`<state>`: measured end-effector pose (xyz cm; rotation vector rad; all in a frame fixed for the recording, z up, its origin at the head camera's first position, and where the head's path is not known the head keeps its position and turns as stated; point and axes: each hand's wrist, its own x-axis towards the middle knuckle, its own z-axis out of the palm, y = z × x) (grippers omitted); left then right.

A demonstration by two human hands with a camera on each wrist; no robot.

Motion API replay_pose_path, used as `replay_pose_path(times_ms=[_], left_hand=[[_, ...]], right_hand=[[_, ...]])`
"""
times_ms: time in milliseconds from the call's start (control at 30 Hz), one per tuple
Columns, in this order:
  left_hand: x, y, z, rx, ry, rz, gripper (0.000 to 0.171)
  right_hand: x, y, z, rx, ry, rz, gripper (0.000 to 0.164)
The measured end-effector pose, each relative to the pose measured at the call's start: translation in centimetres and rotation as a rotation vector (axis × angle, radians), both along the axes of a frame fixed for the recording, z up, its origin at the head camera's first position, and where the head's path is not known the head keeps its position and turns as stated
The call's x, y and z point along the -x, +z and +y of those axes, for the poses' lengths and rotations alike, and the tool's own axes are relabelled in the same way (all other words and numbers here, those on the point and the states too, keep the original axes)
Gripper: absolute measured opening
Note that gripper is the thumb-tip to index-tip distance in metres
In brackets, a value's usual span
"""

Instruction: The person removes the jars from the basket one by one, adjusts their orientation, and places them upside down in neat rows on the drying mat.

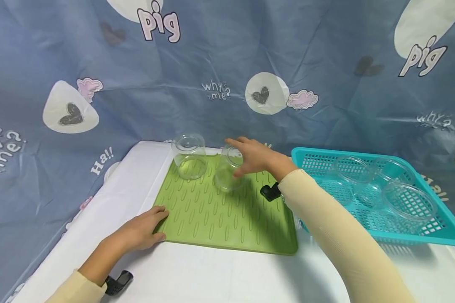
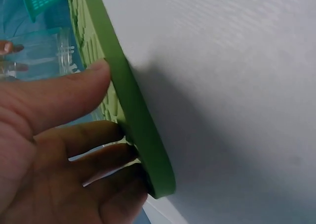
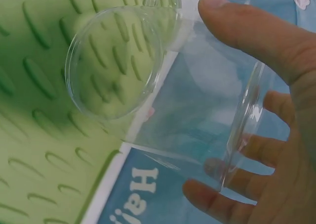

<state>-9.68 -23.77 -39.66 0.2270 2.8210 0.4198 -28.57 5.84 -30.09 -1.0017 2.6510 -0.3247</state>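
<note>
Place: a tabletop set-up; room type I cannot tell. Backdrop, as I see it: one blue cloth, cartoon-printed, hung behind. Surface: one table, white-covered. Household wares I list: green mat, turquoise basket, clear cups.

The head camera looks forward and down from farthest off, with the green mat at centre. Both wrist cameras look from close by; all three share the mat, at left in the right-wrist frame.
</note>
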Motion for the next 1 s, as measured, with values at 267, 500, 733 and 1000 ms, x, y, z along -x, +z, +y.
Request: replay_pose_path(times_ms=[267, 500, 733, 1000], left_hand=[[-0.1, 0.0, -0.1, -0.021, -0.009, 0.011, 0.064], [-0.1, -0.1, -0.2, -0.031, -0.005, 0.014, 0.064], [-0.1, -0.4, -0.5, -0.046, -0.006, 0.0, 0.067], [-0.1, -0.2, -0.7, -0.053, -0.017, -0.001, 0.067]], right_hand=[[0.3, -0.8, -0.9, 0.004, -0.033, 0.003, 0.103], [0.2, -0.8, -1.5, -0.017, -0.048, 0.056, 0.102], [0.3, -1.5, -2.0, -0.041, -0.036, 0.138, 0.101], [0.6, -2.1, -2.1, -0.033, -0.038, 0.164, 0.094]])
